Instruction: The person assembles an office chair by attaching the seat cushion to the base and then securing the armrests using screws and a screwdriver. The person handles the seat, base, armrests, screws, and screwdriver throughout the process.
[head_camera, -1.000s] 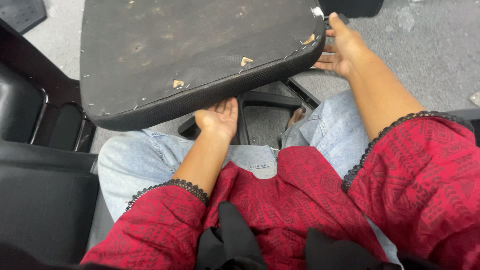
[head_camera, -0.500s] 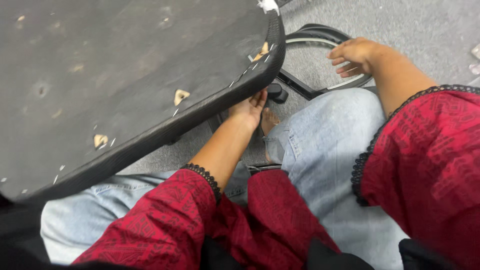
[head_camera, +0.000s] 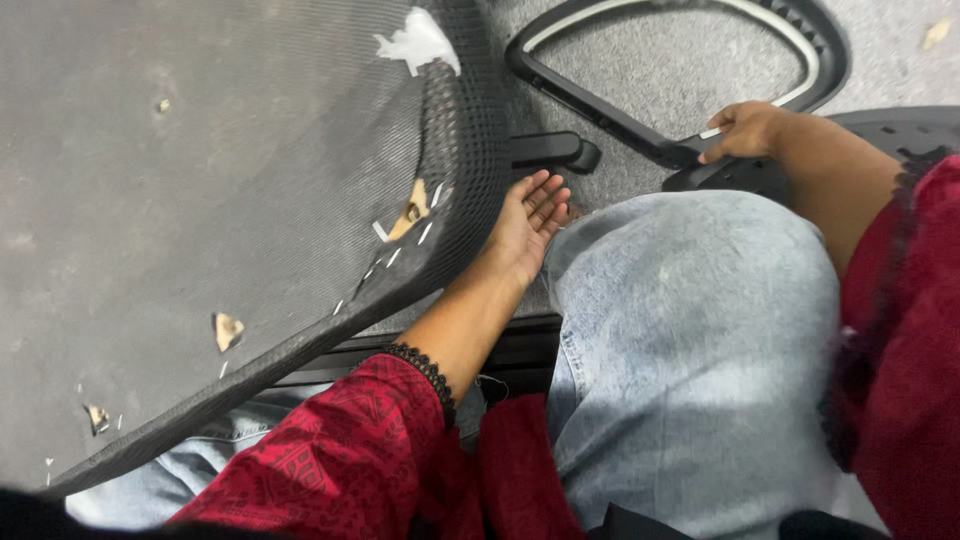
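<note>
A worn black mesh chair seat with torn spots showing foam fills the left of the head view, tilted across my lap. My left hand lies palm up, fingers apart, under the seat's right edge, touching it from below. My right hand is closed around a black curved chair armrest with a pale inner strip, lying on the floor. My knees in light blue jeans sit between the two hands. Red patterned sleeves with black lace cuffs cover both forearms.
Grey carpet floor lies beyond my knees. A short black plastic chair part sticks out from under the seat edge. Another dark rounded chair piece sits at the far right behind my right arm.
The view has shifted right and closer. The seat now fills more of the left. My right hand has moved from open over the floor to closed on the curved armrest.
</note>
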